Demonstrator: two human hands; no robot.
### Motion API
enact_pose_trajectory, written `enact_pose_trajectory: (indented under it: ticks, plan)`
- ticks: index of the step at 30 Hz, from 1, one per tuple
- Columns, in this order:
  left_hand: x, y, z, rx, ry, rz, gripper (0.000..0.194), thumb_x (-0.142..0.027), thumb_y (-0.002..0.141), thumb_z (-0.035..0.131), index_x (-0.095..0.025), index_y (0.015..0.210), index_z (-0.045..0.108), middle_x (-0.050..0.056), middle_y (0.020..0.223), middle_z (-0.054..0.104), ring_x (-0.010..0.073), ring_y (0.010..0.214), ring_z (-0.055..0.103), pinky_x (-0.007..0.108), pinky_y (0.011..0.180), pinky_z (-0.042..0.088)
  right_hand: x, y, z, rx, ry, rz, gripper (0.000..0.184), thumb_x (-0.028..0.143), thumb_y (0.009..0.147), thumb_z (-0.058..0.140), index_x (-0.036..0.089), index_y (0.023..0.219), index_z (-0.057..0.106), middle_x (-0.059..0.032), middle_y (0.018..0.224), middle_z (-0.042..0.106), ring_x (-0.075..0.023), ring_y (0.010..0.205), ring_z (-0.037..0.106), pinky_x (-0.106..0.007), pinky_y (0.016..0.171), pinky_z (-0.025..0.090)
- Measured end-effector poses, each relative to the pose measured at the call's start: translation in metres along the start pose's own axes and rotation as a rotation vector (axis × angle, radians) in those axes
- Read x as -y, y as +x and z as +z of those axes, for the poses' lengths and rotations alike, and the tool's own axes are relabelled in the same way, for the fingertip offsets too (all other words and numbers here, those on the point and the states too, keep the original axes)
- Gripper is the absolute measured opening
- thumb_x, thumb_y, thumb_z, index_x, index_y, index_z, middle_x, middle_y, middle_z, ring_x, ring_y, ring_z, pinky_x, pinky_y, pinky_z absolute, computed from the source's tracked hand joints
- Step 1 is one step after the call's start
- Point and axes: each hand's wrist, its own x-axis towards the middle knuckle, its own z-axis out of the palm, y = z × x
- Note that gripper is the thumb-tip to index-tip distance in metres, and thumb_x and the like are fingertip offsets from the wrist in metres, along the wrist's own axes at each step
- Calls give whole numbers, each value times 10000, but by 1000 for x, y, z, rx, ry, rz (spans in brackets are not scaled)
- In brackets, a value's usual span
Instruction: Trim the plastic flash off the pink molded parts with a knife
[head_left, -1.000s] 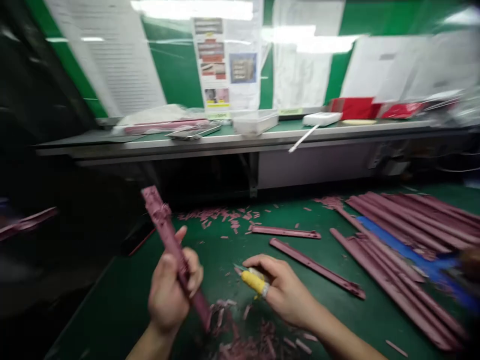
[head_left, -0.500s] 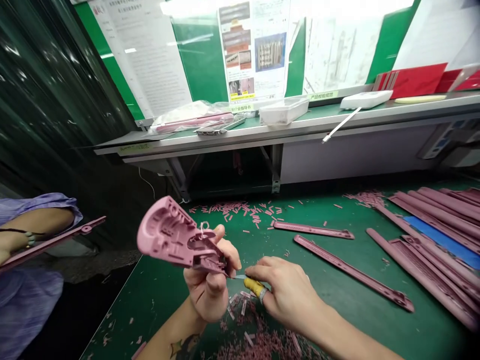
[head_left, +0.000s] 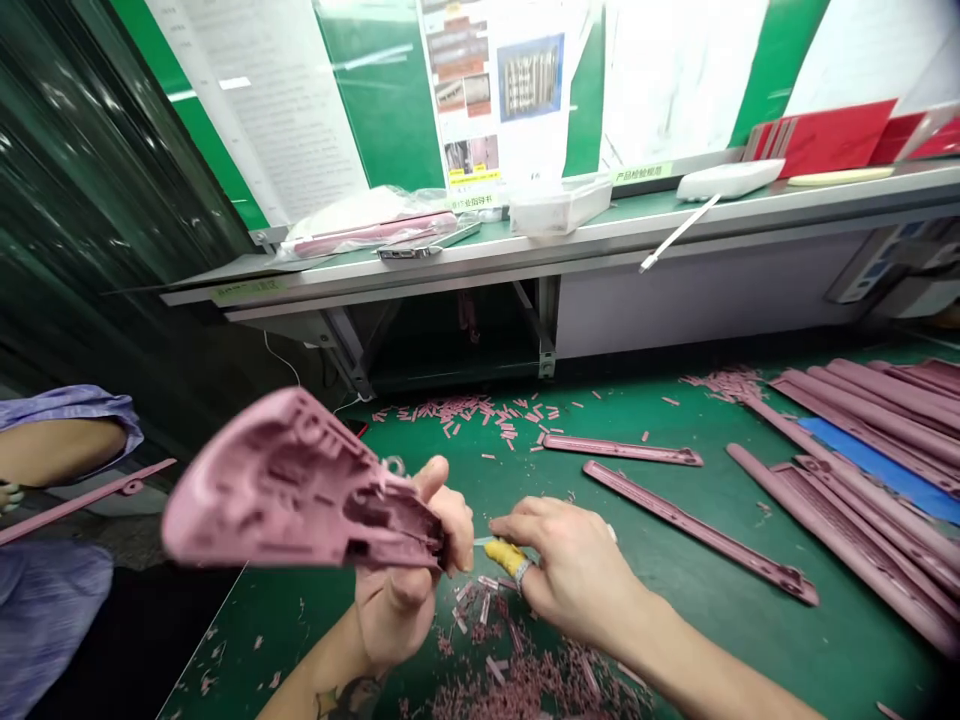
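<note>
The person's left hand (head_left: pixel 401 590) is grasping a pink moulded plastic part (head_left: pixel 292 490) near its narrow end, with the fingers curled firmly around it. The part is being held above the green bench mat (head_left: pixel 300 620), and its wide end, full of ribs and hollows, is pointing to the left. The right hand (head_left: pixel 570 570) is pinching a small trimming knife (head_left: pixel 504 556) with a yellow-wrapped grip, its thin blade just beside the part. Many pink plastic scraps (head_left: pixel 525 690) are lying below the hands, and long pink bars (head_left: pixel 697 530) are lying to the right.
</note>
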Motion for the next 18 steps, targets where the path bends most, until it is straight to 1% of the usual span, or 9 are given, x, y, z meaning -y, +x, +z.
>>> enact_pose_trajectory:
  ticks: [1, 3, 6, 9, 11, 16, 18]
  plan:
    - [0, 1, -1, -13, -5, 13, 438, -569, 800, 595, -419, 1211, 615, -12, 523, 555, 136, 494, 407, 297, 563, 363, 0, -2, -1, 6, 36, -15, 393, 117, 755, 512, 340, 1032, 680, 22, 895, 680, -175, 807, 612, -266, 612, 331]
    - [1, 4, -3, -1, -31, 73, 432, -575, 822, 562, -419, 1223, 603, -12, 524, 555, 129, 470, 394, 279, 524, 351, -1, -5, -4, 3, 87, -34, 313, 204, 851, 497, 336, 1080, 665, 15, 938, 681, -166, 828, 613, -257, 654, 360]
    - [5, 7, -7, 66, -54, 146, 469, -572, 864, 496, -369, 1282, 558, -10, 552, 549, 121, 467, 394, 263, 493, 350, 0, -7, -5, 0, 85, -19, 256, 280, 888, 489, 339, 1061, 669, 13, 922, 681, -167, 824, 616, -253, 666, 365]
    - [8, 8, -7, 69, -46, 157, 491, -572, 886, 458, -343, 1315, 525, -19, 577, 536, 114, 498, 406, 266, 527, 366, 2, -4, -3, 11, 33, -3, 265, 234, 836, 518, 362, 1011, 672, 30, 865, 675, -166, 777, 615, -254, 603, 327]
    - [7, 7, -6, 74, -40, 158, 483, -570, 891, 452, -355, 1319, 518, -23, 577, 531, 112, 513, 409, 267, 545, 365, 3, -3, -3, 1, -10, 5, 326, 177, 770, 536, 368, 997, 670, 35, 861, 674, -173, 768, 613, -260, 578, 298]
    - [3, 7, -5, 98, -97, 140, 477, -569, 887, 463, -356, 1310, 524, -23, 573, 529, 106, 488, 387, 257, 510, 343, 7, -3, -1, -60, -60, 16, 446, 81, 644, 506, 346, 959, 678, 29, 836, 676, -182, 734, 595, -274, 570, 270]
    - [3, 11, -8, 99, -146, 140, 489, -567, 871, 497, -345, 1305, 527, -24, 581, 542, 101, 467, 378, 249, 490, 334, 6, -4, 1, -121, -74, -10, 478, 47, 601, 502, 327, 947, 677, 25, 817, 673, -180, 702, 571, -281, 570, 269]
